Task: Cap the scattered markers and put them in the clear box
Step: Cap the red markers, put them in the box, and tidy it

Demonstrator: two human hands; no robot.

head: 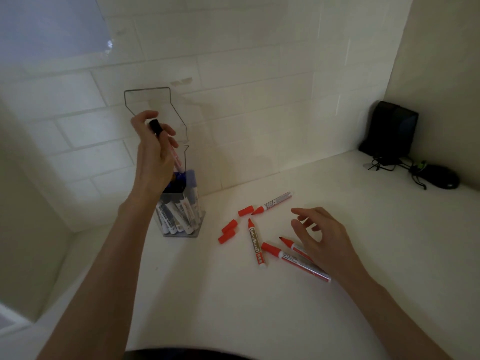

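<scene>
left hand (pixel 153 154) gripped a black-capped marker (pixel 168 146), lowering it into the clear box (pixel 181 211); right of the box, the open right hand (pixel 315 236) hovered over uncapped red markers (pixel 255 242), likely capped next.

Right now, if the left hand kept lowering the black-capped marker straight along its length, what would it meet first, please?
Most likely the markers standing in the clear box; the black-capped marker in the left hand points into its open top, though depth is uncertain.

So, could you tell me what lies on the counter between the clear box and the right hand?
In the head view: three loose red caps and uncapped red markers lie between the clear plastic box and right hand.
</scene>
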